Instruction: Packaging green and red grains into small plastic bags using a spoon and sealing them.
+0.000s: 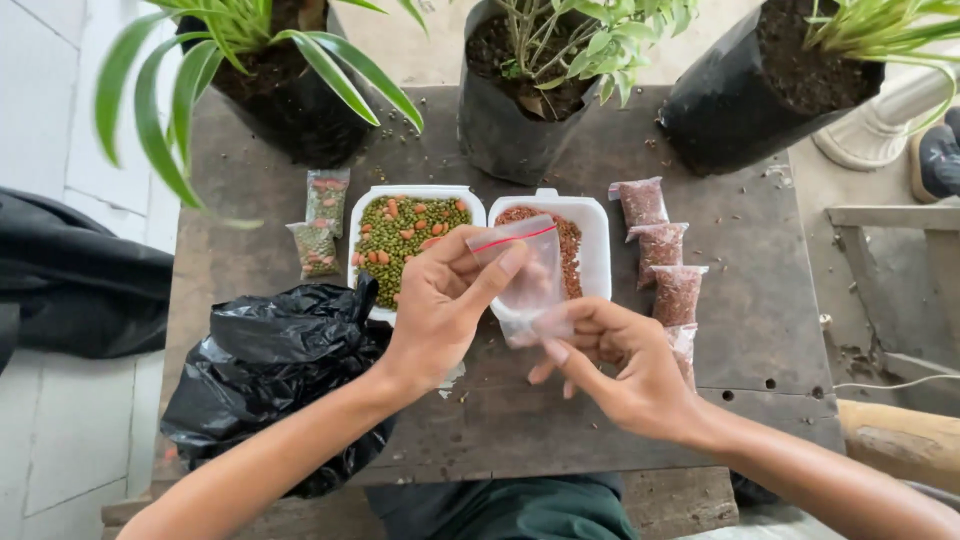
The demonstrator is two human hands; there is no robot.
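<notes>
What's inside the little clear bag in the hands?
The clear zip bag looks empty; the left hand and right hand pinch it. Behind it sits the white tray of reddish-brown seeds, partly covered by the bag.

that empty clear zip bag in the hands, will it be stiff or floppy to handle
Probably floppy: the zip bag is thin clear film, sagging between the left hand and right hand. Likely very light, since it looks empty. It may be slippery, so both hands pinch it.

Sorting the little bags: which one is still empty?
The clear zip bag with the red strip, held by both hands; the others lie filled on the table.
</notes>
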